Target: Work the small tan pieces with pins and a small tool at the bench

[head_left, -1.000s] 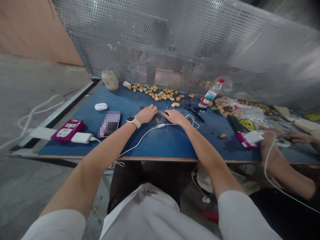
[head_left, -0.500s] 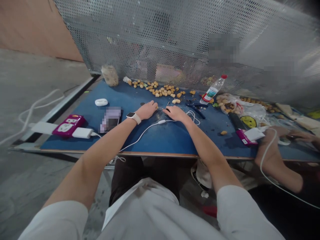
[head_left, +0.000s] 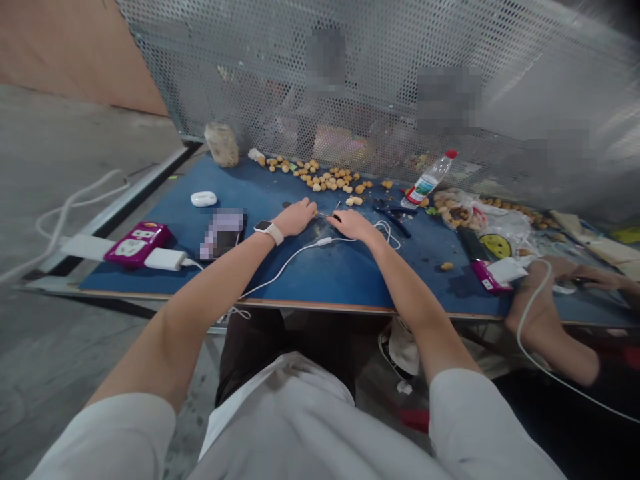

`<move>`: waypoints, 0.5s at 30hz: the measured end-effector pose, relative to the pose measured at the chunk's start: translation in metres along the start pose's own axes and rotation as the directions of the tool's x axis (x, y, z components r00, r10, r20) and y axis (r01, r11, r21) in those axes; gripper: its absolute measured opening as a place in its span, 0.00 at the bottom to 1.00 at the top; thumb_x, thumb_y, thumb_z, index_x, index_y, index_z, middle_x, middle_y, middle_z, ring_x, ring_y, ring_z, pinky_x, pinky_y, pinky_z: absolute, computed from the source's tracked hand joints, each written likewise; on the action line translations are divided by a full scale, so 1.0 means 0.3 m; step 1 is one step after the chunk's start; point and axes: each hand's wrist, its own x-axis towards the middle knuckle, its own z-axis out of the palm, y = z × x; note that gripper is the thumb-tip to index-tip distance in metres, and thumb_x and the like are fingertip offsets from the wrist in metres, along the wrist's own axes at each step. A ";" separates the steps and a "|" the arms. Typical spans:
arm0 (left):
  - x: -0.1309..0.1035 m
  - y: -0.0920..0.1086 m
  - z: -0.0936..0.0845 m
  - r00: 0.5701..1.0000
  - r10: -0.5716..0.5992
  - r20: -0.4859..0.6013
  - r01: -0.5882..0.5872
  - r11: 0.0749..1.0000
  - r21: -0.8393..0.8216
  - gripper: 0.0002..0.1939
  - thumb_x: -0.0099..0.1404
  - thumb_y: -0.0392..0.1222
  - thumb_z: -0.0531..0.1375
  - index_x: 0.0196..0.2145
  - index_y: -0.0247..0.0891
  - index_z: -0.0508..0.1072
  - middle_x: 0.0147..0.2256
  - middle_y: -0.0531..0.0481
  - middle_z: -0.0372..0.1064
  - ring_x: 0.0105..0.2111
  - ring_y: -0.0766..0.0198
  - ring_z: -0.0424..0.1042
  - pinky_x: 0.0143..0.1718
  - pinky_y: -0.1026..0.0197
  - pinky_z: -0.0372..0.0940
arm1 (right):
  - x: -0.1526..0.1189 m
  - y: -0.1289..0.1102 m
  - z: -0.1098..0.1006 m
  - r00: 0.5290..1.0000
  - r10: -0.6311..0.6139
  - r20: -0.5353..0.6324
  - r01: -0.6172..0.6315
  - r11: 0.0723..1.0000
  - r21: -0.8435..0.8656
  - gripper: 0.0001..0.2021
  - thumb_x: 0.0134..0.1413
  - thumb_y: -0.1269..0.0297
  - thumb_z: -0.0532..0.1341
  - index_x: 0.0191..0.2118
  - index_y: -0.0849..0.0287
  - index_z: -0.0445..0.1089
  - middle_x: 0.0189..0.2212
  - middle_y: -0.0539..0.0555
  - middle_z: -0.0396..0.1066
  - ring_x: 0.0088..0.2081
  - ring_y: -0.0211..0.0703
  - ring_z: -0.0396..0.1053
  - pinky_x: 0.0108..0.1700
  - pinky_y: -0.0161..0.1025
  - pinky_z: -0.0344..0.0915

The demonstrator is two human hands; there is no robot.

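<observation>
My left hand (head_left: pixel 299 217) rests on the blue tabletop (head_left: pixel 320 280) with its fingers drawn together at a small tan piece, mostly hidden by the fingertips. My right hand (head_left: pixel 351 223) is closed around a slim, dark-bodied tool with a thin metal tip (head_left: pixel 323 215); that tip points left at the tan piece, whether touching I cannot tell. Just below the right hand runs a white cable (head_left: pixel 300 251) with a small inline switch (head_left: pixel 325 241). Beyond both hands lie many tan nut-like pieces (head_left: pixel 330 180), a few of them (head_left: pixel 354 201) close to the right fingers.
Dark-blue-handled pliers (head_left: pixel 395 210) and a red-capped bottle (head_left: pixel 429 180) stand to the right. Leftward are a phone (head_left: pixel 230 240), a white case (head_left: pixel 203 199) and a purple power strip (head_left: pixel 137 245). A co-worker's arm (head_left: pixel 545 320) reaches in at right. Perforated metal sheet (head_left: pixel 280 67) closes the back.
The thin metal tip between my hands shows more plainly now. Both hands have stayed nearly in place; the view has shifted slightly.
</observation>
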 end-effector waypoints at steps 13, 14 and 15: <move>-0.005 0.005 -0.006 1.000 -0.019 0.005 0.019 1.000 -0.020 0.15 0.94 0.38 0.52 0.64 0.33 0.78 0.62 0.25 0.79 0.61 0.36 0.84 0.64 0.39 0.79 | 0.017 0.016 0.009 1.000 -0.023 0.011 0.023 1.000 -0.015 0.27 1.00 0.49 0.54 0.65 0.63 0.88 0.65 0.74 0.91 0.63 0.67 0.88 0.60 0.48 0.73; -0.006 0.005 -0.007 1.000 -0.020 0.006 0.020 1.000 -0.022 0.15 0.94 0.37 0.52 0.64 0.33 0.78 0.62 0.25 0.79 0.61 0.36 0.84 0.64 0.39 0.79 | 0.017 0.016 0.008 1.000 -0.026 0.015 0.026 0.999 -0.020 0.28 1.00 0.49 0.54 0.66 0.63 0.88 0.65 0.74 0.91 0.64 0.68 0.88 0.60 0.48 0.73; -0.007 0.006 -0.009 1.000 -0.021 0.011 0.021 1.000 -0.017 0.16 0.94 0.37 0.52 0.64 0.33 0.78 0.62 0.24 0.79 0.62 0.35 0.84 0.65 0.39 0.79 | 0.017 0.016 0.007 0.999 -0.029 0.018 0.029 0.999 -0.024 0.28 1.00 0.49 0.54 0.66 0.63 0.87 0.65 0.74 0.91 0.64 0.68 0.88 0.60 0.48 0.73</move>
